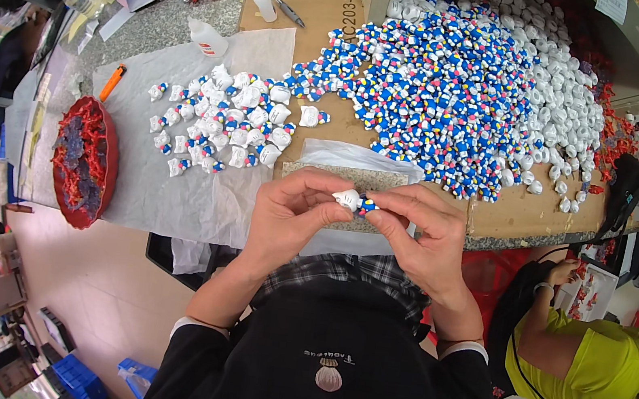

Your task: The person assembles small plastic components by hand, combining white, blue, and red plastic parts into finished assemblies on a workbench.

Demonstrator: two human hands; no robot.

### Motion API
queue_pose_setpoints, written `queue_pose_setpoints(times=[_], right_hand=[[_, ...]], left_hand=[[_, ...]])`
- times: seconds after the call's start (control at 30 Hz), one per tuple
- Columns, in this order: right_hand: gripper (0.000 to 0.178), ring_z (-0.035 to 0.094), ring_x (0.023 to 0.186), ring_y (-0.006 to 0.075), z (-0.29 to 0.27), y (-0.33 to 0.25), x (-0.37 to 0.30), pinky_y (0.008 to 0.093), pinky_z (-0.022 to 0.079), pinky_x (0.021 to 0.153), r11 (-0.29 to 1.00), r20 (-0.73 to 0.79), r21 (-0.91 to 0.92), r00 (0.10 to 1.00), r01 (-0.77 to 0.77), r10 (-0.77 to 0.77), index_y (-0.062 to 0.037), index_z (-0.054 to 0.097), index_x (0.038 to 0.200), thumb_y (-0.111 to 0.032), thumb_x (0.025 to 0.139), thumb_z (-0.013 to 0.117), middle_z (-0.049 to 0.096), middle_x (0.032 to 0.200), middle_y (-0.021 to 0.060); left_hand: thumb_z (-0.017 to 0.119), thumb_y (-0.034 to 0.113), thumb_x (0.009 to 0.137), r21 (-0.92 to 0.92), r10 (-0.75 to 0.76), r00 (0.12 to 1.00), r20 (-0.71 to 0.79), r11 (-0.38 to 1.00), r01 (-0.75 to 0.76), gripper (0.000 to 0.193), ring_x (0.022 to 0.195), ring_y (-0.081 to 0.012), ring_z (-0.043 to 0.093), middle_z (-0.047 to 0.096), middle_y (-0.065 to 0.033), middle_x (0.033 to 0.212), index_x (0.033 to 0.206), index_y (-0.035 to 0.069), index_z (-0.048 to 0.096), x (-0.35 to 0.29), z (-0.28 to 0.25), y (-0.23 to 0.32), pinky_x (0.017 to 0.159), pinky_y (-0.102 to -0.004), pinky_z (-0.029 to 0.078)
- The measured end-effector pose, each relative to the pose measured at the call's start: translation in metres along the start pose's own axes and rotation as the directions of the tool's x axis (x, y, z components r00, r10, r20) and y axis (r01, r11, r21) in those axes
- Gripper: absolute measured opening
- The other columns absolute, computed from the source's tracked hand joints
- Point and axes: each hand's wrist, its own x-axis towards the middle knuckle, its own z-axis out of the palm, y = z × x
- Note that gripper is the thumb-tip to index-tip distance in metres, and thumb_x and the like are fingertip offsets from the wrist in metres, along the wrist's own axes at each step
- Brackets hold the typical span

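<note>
Starting at the far left, we see a round red dish [84,163] at the table's edge, filled with small red and purple pieces. Just above it lies an orange lighter [111,81] on a wide sheet of white paper [149,192] that covers this part of the grey table [156,25]. Further right on that paper sits a small cluster of figurines [224,125], mostly white with spots of blue and pink, and above it a little white squeeze bottle [207,37] lies on its side. Moving to the middle, near the lower part of the view, we see our left hand [288,216] and our right hand [424,239] raised close together above our lap, just in front of the table's edge. Both are closed in a pinch on one small figurine [354,200], white on its left part and blue on its right; the left thumb and forefinger grip the white end, the right fingertips grip the blue end. Behind the hands a sheet of brown cardboard [521,216] carries a large heap of blue, white and pink figurines [440,94], which spreads to the right into a heap of plain white figurines [569,112]. At the far right, below the table's corner, another person in a yellow-green top [591,360] sits bent over, one hand [564,272] held near a small white tray.
</note>
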Motion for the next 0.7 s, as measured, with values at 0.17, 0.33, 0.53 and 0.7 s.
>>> queue_pose_setpoints(times=[0.17,0.33,0.53,0.7], right_hand=[[0.015,0.062,0.07,0.0161,0.004,0.002,0.0,0.0253,0.049,0.06,0.989,-0.018,-0.133,0.997,0.07,-0.073,0.0,0.068,0.092,0.001,0.076,0.067,0.065,0.083,0.0095],[0.016,0.062,0.072,0.0168,0.012,0.014,-0.004,0.0257,0.049,0.062,0.993,-0.073,0.104,0.996,0.059,-0.052,0.001,0.067,0.09,0.005,0.075,0.066,0.065,0.082,0.0108],[0.021,0.059,0.073,0.013,0.02,0.021,-0.003,0.0224,0.045,0.062,0.992,-0.079,0.109,0.995,0.069,-0.06,0.0026,0.068,0.092,0.009,0.073,0.067,0.064,0.084,0.0109],[0.018,0.059,0.072,0.0124,0.014,0.016,0.026,0.0243,0.046,0.062,0.998,0.141,0.066,0.99,0.006,-0.015,0.0022,0.067,0.092,0.001,0.075,0.068,0.064,0.082,0.0089]], left_hand=[[0.064,-0.008,0.078,0.192,0.069,0.996,-0.054,0.98,-0.057,0.026,0.088,-0.0156,0.062,0.061,-0.0105,0.097,0.103,-0.005,0.059,-0.001,0.007,0.006,0.078,-0.0255,0.052],[0.064,-0.007,0.079,0.044,0.043,0.999,-0.003,0.998,-0.043,0.025,0.09,-0.0158,0.061,0.06,-0.0114,0.098,0.103,-0.005,0.059,0.0,0.003,-0.001,0.079,-0.0263,0.052],[0.063,-0.006,0.08,0.113,0.083,0.996,-0.033,0.99,-0.079,0.023,0.089,-0.0153,0.062,0.061,-0.011,0.096,0.102,-0.005,0.059,0.002,0.002,0.001,0.079,-0.0264,0.051],[0.066,-0.002,0.079,0.233,-0.046,0.994,-0.098,0.97,0.068,0.024,0.086,-0.013,0.061,0.062,-0.0089,0.092,0.103,-0.003,0.061,0.002,-0.016,0.019,0.076,-0.0244,0.05]])
